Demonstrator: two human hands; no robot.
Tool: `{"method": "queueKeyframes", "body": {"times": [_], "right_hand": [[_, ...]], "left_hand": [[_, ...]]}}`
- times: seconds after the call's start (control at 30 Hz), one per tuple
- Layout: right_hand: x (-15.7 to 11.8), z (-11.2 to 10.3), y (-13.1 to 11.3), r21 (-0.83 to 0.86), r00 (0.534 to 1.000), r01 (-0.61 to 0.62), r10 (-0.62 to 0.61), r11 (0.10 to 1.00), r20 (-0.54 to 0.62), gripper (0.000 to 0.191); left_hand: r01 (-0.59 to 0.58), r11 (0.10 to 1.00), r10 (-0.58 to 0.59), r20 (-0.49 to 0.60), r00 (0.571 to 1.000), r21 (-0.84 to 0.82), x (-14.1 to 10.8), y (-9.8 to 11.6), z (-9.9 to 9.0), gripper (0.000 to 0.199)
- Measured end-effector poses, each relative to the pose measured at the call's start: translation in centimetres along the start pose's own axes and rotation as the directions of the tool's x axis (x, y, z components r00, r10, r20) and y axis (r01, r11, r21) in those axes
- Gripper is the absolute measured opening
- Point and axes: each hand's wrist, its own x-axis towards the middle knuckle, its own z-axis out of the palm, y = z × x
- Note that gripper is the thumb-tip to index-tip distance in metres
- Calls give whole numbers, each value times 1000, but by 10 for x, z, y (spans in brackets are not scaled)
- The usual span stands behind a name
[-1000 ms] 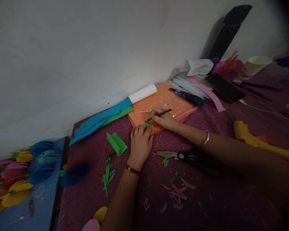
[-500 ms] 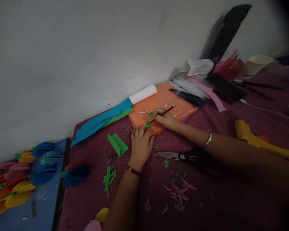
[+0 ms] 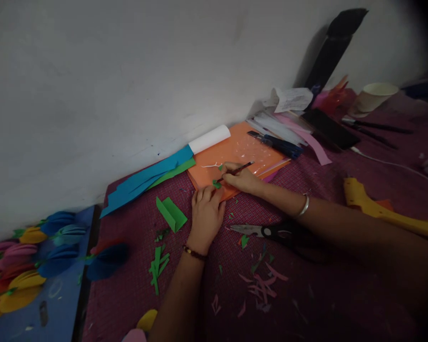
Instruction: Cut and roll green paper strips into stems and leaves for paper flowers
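Note:
My right hand (image 3: 240, 178) is closed around a dark pencil (image 3: 243, 166), its lower end at a small green paper piece (image 3: 217, 184) on an orange sheet (image 3: 235, 141). To the left, my left hand (image 3: 207, 209) rests at the sheet's front edge, fingers close together, its fingertips beside the green piece; whether they pin anything is hidden. A thin white strip (image 3: 210, 166) lies just above. A folded green paper (image 3: 171, 213) is left of my left hand, and black-handled scissors (image 3: 257, 231) lie below my right forearm.
Blue paper strips (image 3: 146, 178) lie along the wall. A blue cutter (image 3: 280, 144) is on the orange sheet. Pink scraps (image 3: 262, 287) litter the cloth. On the right are a yellow glue gun (image 3: 381, 211), a phone (image 3: 331, 128) and a paper cup (image 3: 374, 99). Paper flowers (image 3: 24, 289) stand far left.
The whole view has shifted slightly. The pencil leans a little lower in my right hand, its tip still at the green piece. My left hand keeps its place on the sheet's edge.

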Motion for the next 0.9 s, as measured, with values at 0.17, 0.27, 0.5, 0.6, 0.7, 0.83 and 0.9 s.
{"method": "queueKeyframes", "body": {"times": [0.17, 0.27, 0.5, 0.6, 0.7, 0.83, 0.9], "right_hand": [[2, -5, -1, 103, 996, -51, 58, 993, -67, 3], [4, -8, 0, 109, 995, -12, 22, 994, -98, 5], [5, -8, 3, 33, 999, 34, -33, 999, -30, 6], [5, -7, 4, -3, 999, 49, -49, 999, -21, 6], [5, -7, 3, -15, 999, 46, -46, 999, 9, 5], [2, -5, 0, -19, 999, 21, -20, 1000, 41, 4], [0, -4, -2, -16, 999, 6, -5, 1000, 47, 4]], "left_hand": [[-2, 1000, 2, 7, 1000, -2, 0, 0, -1, 35], [-3, 1000, 3, 6, 1000, -8, 0, 0, -1, 35], [-6, 1000, 6, -8, 1000, -19, 0, -1, 0, 35], [-6, 1000, 6, -7, 1000, -14, 0, -1, 0, 35], [-4, 1000, 4, -3, 1000, -4, 0, 0, 0, 36], [0, 1000, 0, 5, 1000, 4, 0, 0, 0, 35], [11, 1000, -11, 5, 1000, 5, 0, -1, 1, 35]]}}
